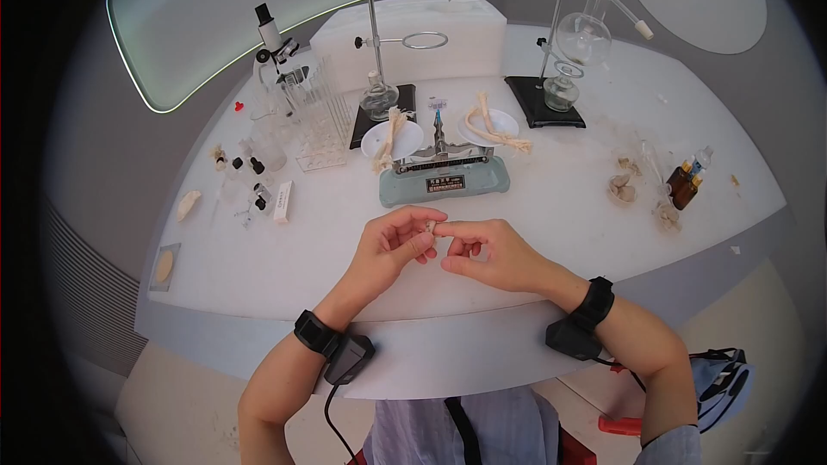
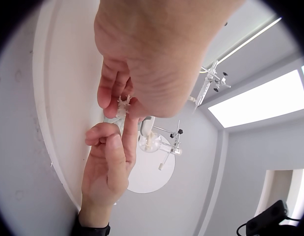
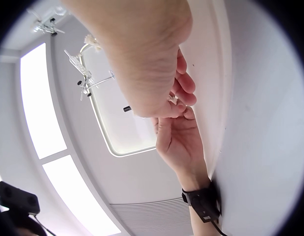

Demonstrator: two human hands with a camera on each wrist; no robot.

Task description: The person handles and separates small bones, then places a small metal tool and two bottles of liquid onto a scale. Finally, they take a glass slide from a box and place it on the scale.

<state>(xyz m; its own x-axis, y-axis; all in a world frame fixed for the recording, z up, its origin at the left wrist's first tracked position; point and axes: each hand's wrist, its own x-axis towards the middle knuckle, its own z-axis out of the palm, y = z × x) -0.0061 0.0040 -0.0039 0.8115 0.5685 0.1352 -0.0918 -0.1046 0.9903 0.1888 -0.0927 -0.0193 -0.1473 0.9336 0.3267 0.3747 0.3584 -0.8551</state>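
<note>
Near the table's front, my left hand [image 1: 392, 245] pinches a small pale piece [image 2: 123, 105] between thumb and fingers. Several short prongs stick out from it in the left wrist view; its kind is not clear. My right hand [image 1: 495, 254] points its straight index finger at the piece, fingertip right by the left fingers, while its other fingers are bent. Just beyond both hands stands a teal pan balance [image 1: 444, 182]. A frayed cream cord bundle [image 1: 392, 133] lies on its left pan, another cord bundle [image 1: 495, 127] on its right pan.
Left are a test tube rack [image 1: 323, 133], a microscope [image 1: 274, 43], small dropper bottles [image 1: 258, 165] and a white box [image 1: 282, 201]. Two ring stands rise behind, the right one with a round flask [image 1: 584, 39]. Brown bottles [image 1: 682, 188] and a dish of pale lumps [image 1: 622, 189] sit right.
</note>
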